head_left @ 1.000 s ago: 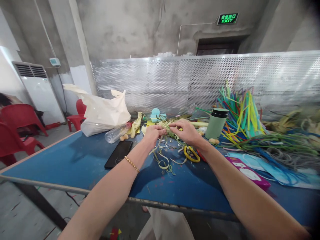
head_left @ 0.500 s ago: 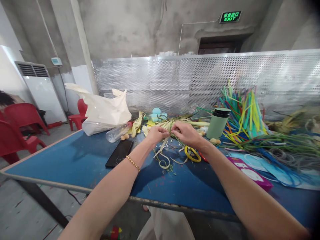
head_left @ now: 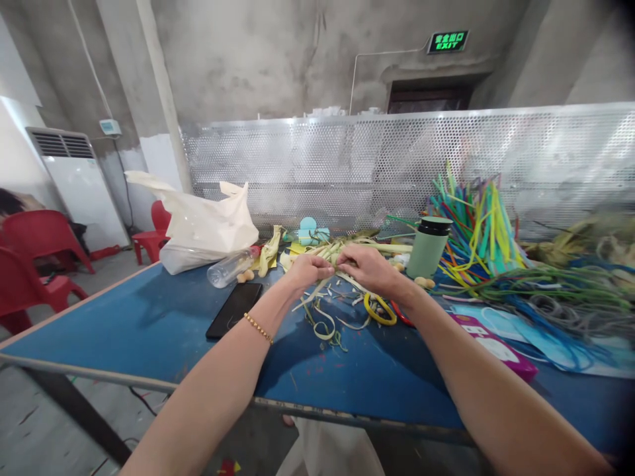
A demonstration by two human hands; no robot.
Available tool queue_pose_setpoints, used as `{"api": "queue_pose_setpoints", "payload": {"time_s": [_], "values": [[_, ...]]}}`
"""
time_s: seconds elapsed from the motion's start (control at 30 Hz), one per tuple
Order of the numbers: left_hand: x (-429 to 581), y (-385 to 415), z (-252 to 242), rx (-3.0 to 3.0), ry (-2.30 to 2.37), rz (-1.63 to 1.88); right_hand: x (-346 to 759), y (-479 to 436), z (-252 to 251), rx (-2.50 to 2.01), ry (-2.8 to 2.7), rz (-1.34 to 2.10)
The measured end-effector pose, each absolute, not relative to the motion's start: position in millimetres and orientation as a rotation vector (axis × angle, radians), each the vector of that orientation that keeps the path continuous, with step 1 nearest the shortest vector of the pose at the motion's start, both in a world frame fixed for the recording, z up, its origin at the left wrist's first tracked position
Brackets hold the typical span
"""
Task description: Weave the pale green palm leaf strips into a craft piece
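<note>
My left hand [head_left: 306, 272] and my right hand [head_left: 366, 266] meet above the middle of the blue table [head_left: 124, 317]. Both are closed, fingertips pinched almost together on pale green plant strips [head_left: 328, 251]. Exactly how the strips pass between the fingers is hidden. Below the hands lie curled strip offcuts [head_left: 325, 327] and small scraps. Scissors with yellow handle loops [head_left: 380, 309] rest just under my right wrist, beside something red. A black phone [head_left: 234, 311] lies to the left of my left forearm.
Left of the hands are a white plastic bag [head_left: 208, 221] and a clear bottle [head_left: 229, 268]. To the right stand a green tumbler [head_left: 427, 250] and colourful pipe cleaners [head_left: 491, 231], with a purple packet [head_left: 496, 344] and blue face masks [head_left: 526, 334] nearer. A perforated metal panel [head_left: 317, 165] runs behind.
The camera view has shifted slightly. Both hands stay pinched on the strips, with only small finger movements; a pale strip end below my left hand now points further left.
</note>
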State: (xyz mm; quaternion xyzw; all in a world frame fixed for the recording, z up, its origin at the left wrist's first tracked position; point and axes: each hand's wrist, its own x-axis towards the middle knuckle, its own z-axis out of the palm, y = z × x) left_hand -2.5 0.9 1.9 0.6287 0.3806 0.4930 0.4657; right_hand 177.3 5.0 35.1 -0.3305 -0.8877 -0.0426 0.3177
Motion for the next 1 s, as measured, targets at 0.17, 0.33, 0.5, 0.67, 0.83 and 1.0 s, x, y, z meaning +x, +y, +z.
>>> {"api": "queue_pose_setpoints", "payload": {"time_s": [0.17,0.33,0.5,0.67,0.83,1.0], "values": [[-6,1,1,1.553,0.864,1.132,176,5,34,-0.851,-2.340,0.022],[-11,3,-1,1.487,0.795,1.052,173,8,31,-0.818,-2.319,0.102],[-13,6,-3,1.357,0.729,1.002,173,11,28,-0.740,-2.278,0.129],[-8,8,-8,1.310,0.746,0.990,177,17,25,-0.849,-2.298,-0.059],[-5,7,-8,1.288,0.715,1.059,182,14,32,-0.989,-2.072,-0.284],[-4,9,-7,1.279,0.694,1.180,189,11,40,-1.136,-2.017,0.053]]}}
